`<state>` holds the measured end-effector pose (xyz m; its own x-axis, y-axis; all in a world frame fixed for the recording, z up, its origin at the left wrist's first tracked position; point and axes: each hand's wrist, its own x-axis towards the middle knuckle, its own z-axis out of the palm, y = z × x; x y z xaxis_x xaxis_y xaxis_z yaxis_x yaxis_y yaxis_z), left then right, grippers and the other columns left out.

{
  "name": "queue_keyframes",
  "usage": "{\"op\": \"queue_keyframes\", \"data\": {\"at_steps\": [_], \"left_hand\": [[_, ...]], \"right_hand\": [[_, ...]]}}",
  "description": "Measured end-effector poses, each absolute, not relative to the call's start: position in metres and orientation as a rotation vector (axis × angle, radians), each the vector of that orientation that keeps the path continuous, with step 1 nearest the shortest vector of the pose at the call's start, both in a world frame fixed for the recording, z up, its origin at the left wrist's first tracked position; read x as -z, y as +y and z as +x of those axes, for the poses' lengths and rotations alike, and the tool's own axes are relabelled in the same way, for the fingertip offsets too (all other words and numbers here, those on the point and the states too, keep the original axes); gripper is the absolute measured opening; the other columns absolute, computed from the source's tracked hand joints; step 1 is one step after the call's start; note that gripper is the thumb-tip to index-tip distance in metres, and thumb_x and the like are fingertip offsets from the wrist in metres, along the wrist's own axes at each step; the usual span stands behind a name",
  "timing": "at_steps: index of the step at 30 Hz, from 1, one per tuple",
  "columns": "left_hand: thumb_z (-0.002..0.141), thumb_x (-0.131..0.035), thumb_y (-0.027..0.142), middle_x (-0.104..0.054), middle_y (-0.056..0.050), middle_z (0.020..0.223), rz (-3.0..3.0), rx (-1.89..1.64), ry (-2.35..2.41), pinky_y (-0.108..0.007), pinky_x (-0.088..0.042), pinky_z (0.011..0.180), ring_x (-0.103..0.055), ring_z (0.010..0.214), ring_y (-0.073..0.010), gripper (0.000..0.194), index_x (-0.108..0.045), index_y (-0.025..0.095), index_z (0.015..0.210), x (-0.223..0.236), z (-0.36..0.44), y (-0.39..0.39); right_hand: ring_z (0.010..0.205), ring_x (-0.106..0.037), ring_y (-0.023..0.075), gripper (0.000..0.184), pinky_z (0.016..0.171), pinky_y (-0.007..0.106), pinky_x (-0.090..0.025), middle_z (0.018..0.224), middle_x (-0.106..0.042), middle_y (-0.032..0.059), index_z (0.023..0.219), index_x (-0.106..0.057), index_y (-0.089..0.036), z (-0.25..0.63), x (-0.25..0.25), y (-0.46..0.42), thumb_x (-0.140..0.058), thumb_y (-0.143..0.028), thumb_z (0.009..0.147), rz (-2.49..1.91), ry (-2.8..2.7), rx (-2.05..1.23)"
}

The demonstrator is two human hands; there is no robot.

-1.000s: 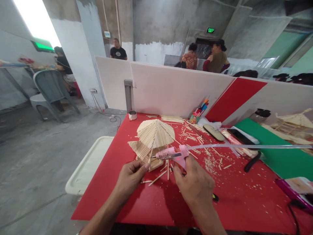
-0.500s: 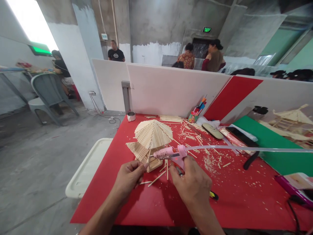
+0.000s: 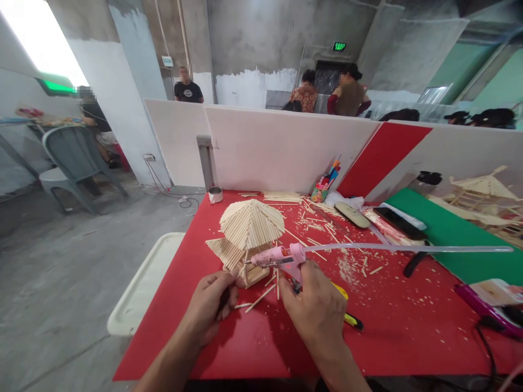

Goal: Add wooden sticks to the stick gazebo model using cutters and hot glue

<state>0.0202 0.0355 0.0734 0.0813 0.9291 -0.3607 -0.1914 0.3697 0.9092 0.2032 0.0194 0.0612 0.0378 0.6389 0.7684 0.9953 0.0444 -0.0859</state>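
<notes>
A small pavilion model [image 3: 252, 224] built of thin wooden sticks stands on the red tabletop, with a cone-like roof and a slatted base. My left hand [image 3: 216, 302] is closed, thumb and fingertips pinching at the model's front left corner; the exact piece between them is hidden. In my right hand [image 3: 312, 305] is a pink hot glue gun [image 3: 281, 258], its nozzle at a front post under the roof. A long clear glue stick [image 3: 368, 247] sticks out of its back to the right. Loose sticks [image 3: 261, 298] lie just in front of the model.
A yellow-black utility knife [image 3: 353, 321] lies right of my right hand. Behind are a tape roll [image 3: 215, 194], a pen cup [image 3: 320, 193], stick scraps and a phone [image 3: 402, 223]. A green board [image 3: 461, 228] and another stick model [image 3: 486, 185] stand right. A white partition [image 3: 265, 147] closes the back.
The glue gun's nozzle stays close to the model's front post, and my left fingers keep their pinch, shifting slightly. The view has turned a little, uncovering more of the utility knife.
</notes>
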Motion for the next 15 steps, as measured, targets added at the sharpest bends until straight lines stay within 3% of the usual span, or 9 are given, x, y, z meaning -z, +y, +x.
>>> {"op": "queue_keyframes", "data": {"at_steps": [15], "left_hand": [[0.069,-0.067,0.041,-0.048,0.005,0.04,0.684,-0.983,1.045,-0.018,-0.012,0.034,-0.027,0.028,-0.0004,0.029,-0.063,0.012,0.068,-0.0721,0.0198,0.031]], "right_hand": [[0.06,-0.057,0.0161,0.029,0.053,0.026,-0.033,0.065,-0.058,0.0006,0.085,-0.054,-0.019,0.2012,-0.0561,0.0159,-0.046,-0.046,0.087,-1.782,-1.561,0.573]]}}
